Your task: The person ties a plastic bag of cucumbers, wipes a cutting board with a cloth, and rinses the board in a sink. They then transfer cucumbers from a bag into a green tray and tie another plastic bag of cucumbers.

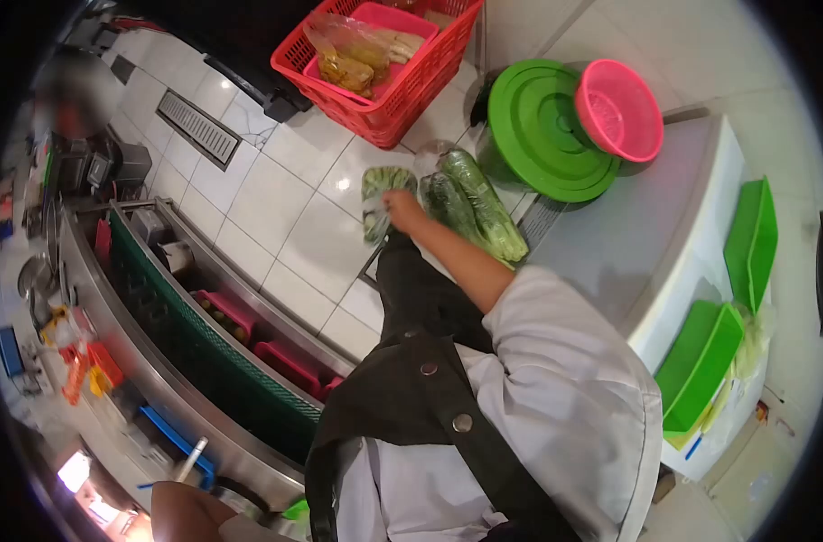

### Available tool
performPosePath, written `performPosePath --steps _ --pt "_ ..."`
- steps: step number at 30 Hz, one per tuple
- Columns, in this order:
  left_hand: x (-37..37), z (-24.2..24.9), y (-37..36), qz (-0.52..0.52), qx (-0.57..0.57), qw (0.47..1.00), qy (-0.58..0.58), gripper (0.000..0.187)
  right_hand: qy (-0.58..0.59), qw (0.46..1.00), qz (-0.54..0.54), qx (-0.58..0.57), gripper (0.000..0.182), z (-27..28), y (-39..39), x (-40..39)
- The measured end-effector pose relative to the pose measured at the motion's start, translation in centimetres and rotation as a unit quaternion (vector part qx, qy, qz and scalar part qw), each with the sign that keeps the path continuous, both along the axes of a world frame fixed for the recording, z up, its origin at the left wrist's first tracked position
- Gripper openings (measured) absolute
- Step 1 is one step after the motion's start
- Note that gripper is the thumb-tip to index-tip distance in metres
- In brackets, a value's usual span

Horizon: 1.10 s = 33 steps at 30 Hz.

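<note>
My right hand (402, 211) reaches down toward the floor, its fingers closed at the edge of a clear plastic bag of green vegetables (386, 183). The kind of vegetable inside is too small to make out. Just right of that hand lie long, plastic-wrapped bundles of leafy greens (484, 203), with pale stalks toward me. Of my left arm only a bent part (190, 513) shows at the bottom left edge; the left hand is outside the picture.
Red crates (384, 131) holding bagged food stand ahead. A green-lidded bucket (547, 126) and pink colander (617, 110) are at right, beside a white chest (646, 235) bearing green trays (701, 366). A steel counter (195, 397) runs along the left. Another person (73, 95) is at upper left.
</note>
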<state>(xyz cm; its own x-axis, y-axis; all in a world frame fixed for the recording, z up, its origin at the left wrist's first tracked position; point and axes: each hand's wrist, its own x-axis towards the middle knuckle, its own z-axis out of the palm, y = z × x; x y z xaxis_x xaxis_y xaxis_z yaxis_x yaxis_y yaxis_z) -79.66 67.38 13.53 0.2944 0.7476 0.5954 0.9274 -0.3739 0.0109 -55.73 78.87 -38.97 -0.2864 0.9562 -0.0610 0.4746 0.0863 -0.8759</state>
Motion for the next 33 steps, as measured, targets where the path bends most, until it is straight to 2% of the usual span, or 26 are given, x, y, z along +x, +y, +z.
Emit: performPosePath --steps 3,5,6,8,10,12,15,17,18,21,24,26,28,30,32,33 --pt "-5.2 -3.0 8.0 0.073 -0.082 0.994 0.005 0.031 -0.008 0.997 -0.08 -0.007 0.007 -6.1 6.8 0.7" --pt "-8.5 -5.4 12.1 0.128 -0.128 0.983 0.009 0.031 -0.069 0.993 -0.099 -0.018 0.005 -9.7 11.4 0.8" --pt "-10.0 -6.7 14.1 0.152 -0.151 0.977 0.009 0.031 -0.078 0.99 -0.114 -0.014 0.006 -11.7 13.3 0.9" --pt "-12.9 -9.2 16.9 0.196 -0.194 0.961 0.02 0.031 -0.106 0.978 -0.162 -0.078 0.01 -16.0 17.0 1.1" --pt "-15.0 -11.8 19.1 0.226 -0.237 0.945 0.026 0.032 -0.143 0.964 -0.219 -0.056 0.014 -20.0 19.4 2.0" --pt "-16.6 -14.4 21.0 0.246 -0.268 0.931 0.035 0.032 -0.169 0.946 -0.204 -0.188 0.014 -20.6 22.1 3.4" --pt "-18.1 -18.2 23.4 0.265 -0.299 0.916 0.04 0.032 -0.19 0.938 -0.246 -0.153 0.017 -23.2 24.6 5.4" --pt "-18.8 -20.4 24.7 0.27 -0.321 0.907 0.044 0.032 -0.217 0.934 -0.236 -0.155 0.02 -26.0 25.6 7.0" --pt "-19.0 -21.3 25.2 0.268 -0.333 0.903 0.046 0.032 -0.23 0.933 -0.228 -0.16 0.023 -27.6 25.1 7.5" --pt "-19.0 -23.2 26.5 0.258 -0.353 0.898 0.048 0.033 -0.209 0.916 -0.294 -0.175 0.028 -27.2 23.6 7.5" --pt "-18.2 -24.0 27.2 0.235 -0.359 0.902 0.044 0.033 -0.179 0.896 -0.288 -0.287 0.03 -28.9 19.8 7.5" --pt "-17.5 -24.1 27.4 0.215 -0.357 0.908 0.042 0.033 -0.203 0.912 -0.218 -0.283 0.025 -28.5 15.6 6.7" --pt "-16.7 -23.8 27.4 0.191 -0.351 0.916 0.037 0.033 -0.212 0.952 -0.072 -0.21 0.029 -32.8 9.1 6.2" --pt "-15.5 -23.2 27.2 0.162 -0.342 0.925 0.033 0.034 -0.269 0.937 0.0 -0.224 0.023 -27.1 4.4 4.5" --pt "-14.0 -22.6 26.5 0.122 -0.329 0.936 0.024 0.034 -0.215 0.898 -0.078 -0.376 0.018 -21.6 -0.4 3.2" --pt "-13.0 -22.6 26.1 0.099 -0.322 0.942 0.015 0.034 -0.231 0.917 0.043 -0.322 0.015 -23.1 -4.3 3.1"
